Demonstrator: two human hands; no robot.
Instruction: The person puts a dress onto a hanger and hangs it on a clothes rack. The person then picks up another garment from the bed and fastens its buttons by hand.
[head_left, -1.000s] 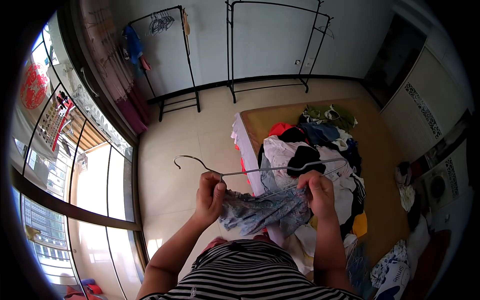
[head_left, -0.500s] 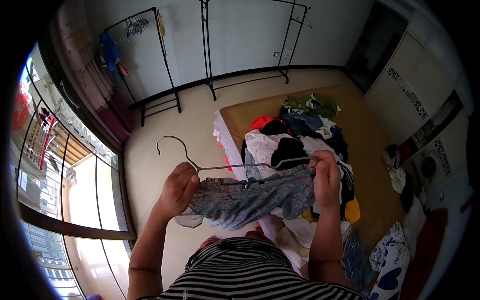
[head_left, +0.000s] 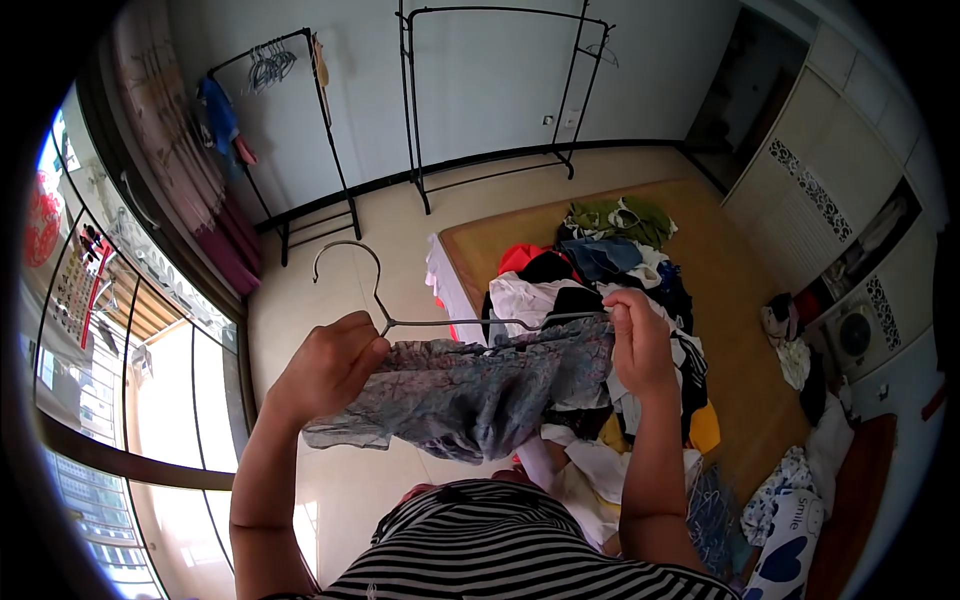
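Holding hanger [head_left: 455, 323], hands [head_left: 328, 368] now spread garment [head_left: 475, 395] wider.

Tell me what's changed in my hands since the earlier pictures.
The grey patterned cloth, bunched up before, is now spread wider along the hanger. Your right hand has moved out to the hanger's far end. Your left hand still grips beside the hook, and the clothes pile looks unchanged.

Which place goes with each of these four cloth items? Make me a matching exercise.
1. Grey garment
2. Blue garment
3. Green garment
4. Yellow cloth

A. Far end of the clothes heap
B. Hanging on the rack beside the curtain
C. Right edge of the heap
D. Between the left hand and right hand

Pairs: 1-D, 2-B, 3-A, 4-C
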